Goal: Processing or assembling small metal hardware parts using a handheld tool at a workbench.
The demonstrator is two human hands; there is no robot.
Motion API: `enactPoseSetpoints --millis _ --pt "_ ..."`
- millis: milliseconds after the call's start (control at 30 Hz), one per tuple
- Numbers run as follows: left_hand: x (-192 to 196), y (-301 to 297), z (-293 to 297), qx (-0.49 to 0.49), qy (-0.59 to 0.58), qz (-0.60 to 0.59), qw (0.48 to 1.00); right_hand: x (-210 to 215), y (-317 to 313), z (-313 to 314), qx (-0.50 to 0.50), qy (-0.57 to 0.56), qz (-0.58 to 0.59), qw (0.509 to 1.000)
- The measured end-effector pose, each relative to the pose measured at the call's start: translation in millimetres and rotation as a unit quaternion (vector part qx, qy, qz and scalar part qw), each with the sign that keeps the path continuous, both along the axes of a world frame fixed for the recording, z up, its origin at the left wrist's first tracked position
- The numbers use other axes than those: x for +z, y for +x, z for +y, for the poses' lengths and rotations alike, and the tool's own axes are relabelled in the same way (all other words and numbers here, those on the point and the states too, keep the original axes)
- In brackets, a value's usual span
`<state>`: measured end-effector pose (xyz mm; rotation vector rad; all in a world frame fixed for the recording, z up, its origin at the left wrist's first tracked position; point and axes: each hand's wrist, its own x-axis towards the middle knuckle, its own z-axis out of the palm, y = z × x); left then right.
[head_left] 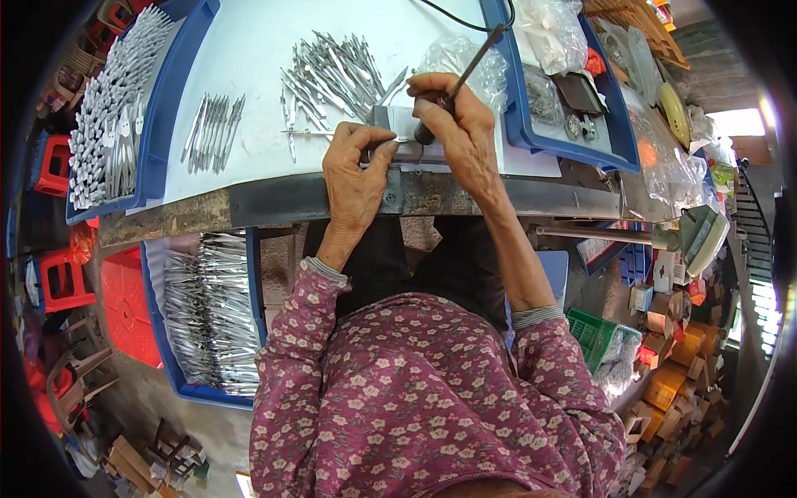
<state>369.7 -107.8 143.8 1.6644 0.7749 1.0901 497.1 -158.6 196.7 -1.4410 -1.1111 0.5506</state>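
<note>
My left hand [357,166] is closed in a pinch by a small grey metal block [379,119] at the table's near edge. Its fingers grip a slim silver metal piece [309,133] whose end sticks out to the left. My right hand [465,133] is wrapped round a long dark rod-like tool [475,65], slanting up to the right, with a dark rounded part [423,133] low by the block. What its tip touches is too small to tell. Beyond my hands lies a loose heap of slim silver pieces [336,79], and a neater row [213,133] sits farther left.
A blue tray [158,166] packed with silver pieces stands at left; another blue tray [257,332] of them sits below the table. At right, a blue tray [519,116] holds plastic bags and small parts. A lamp head [701,241], red stools [66,278] and cartons [664,386] surround the table.
</note>
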Motion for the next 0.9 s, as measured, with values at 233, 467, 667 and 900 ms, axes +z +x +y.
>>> enactPoseSetpoints --millis 233,467,667,900 --pt "0 0 2 -0.008 -0.005 -0.006 1.0 6 -2 -7 -0.01 0.019 -0.227 0.974" --pt "0 -2 2 -0.012 -0.006 -0.001 1.0 15 2 -15 -0.027 -0.042 -0.323 0.945" --pt "-1 -3 1 -0.008 -0.001 -0.003 1.0 51 -17 -19 -0.09 0.152 -0.299 0.938" --pt "-5 -1 1 -0.014 0.002 -0.017 1.0 4 -10 -6 -0.035 -0.026 -0.279 0.959"
